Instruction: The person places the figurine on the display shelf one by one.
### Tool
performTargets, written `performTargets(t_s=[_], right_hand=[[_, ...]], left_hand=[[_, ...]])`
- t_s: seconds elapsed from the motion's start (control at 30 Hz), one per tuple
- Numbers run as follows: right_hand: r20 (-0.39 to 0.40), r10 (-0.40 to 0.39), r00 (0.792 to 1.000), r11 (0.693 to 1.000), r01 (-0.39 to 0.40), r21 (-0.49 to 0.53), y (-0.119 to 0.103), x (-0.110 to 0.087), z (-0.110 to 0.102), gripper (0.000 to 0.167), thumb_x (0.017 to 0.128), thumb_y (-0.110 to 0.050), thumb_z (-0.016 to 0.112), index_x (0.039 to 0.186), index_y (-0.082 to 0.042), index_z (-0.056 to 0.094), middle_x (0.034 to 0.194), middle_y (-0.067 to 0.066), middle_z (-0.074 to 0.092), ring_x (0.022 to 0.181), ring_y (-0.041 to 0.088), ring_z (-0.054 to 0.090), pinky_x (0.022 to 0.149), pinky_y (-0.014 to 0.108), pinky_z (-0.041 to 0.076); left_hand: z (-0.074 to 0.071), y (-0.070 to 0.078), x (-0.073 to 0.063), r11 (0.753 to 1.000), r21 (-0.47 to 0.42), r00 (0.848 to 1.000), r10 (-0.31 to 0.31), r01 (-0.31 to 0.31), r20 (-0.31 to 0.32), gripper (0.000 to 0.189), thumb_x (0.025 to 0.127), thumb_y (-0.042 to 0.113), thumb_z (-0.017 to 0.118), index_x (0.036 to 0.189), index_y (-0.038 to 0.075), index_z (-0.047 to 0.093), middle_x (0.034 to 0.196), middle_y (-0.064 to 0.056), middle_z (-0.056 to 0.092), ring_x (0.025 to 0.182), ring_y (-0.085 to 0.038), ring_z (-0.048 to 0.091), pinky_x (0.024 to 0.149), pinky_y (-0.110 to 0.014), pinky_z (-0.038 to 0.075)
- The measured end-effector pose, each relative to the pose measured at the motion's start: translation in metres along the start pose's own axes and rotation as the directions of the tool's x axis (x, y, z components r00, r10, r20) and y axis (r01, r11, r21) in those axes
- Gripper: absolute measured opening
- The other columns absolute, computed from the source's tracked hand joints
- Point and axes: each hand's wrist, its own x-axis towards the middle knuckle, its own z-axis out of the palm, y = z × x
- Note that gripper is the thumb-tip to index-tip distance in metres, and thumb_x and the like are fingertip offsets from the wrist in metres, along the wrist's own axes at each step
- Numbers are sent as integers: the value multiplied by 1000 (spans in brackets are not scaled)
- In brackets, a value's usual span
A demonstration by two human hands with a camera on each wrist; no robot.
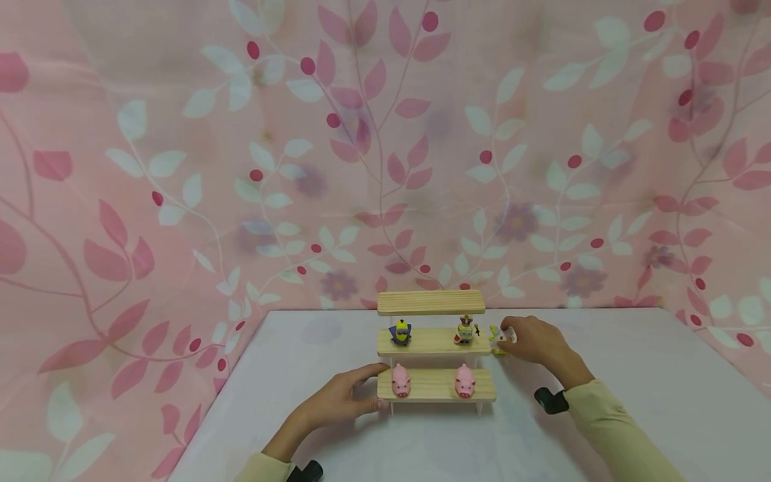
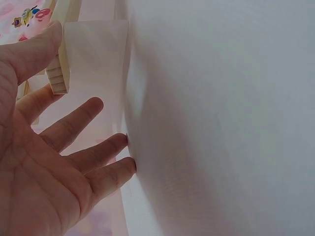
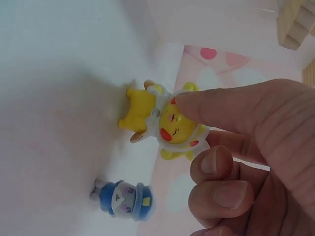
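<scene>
The backdrop [image 1: 385, 100] is showing pink, with white and deeper-pink leaves and red dots. The table [image 1: 434, 448] is looking whitish, the shelf [image 1: 430, 340] pale yellow with streaky grain. Two pigs [image 1: 465, 382] are showing bright pink. The yellow figure [image 3: 162, 123] is wearing white round its red-cheeked face; the blue figure [image 3: 124, 200] is bearing a yellow mark on its cap.

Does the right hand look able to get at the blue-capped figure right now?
Probably not yet: the right hand pinches the yellow figure and would likely need to let go first. Otherwise the blue-capped figure stands close by, nothing visible between.
</scene>
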Motion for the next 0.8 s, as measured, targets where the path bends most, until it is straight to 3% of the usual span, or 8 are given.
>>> performTargets(t_s=[0.8], right_hand=[[32,15,999,999,-16,36,-2,-7,0,38,87,-31,75,108,-1,65,76,1,59,64,16,51,54,34,46]], left_hand=[[0,2,-1,1000,8,1000,-18,18,-2,64,90,47,69,146,23,48,146,3,49,137,-25,41,109,-54,35]])
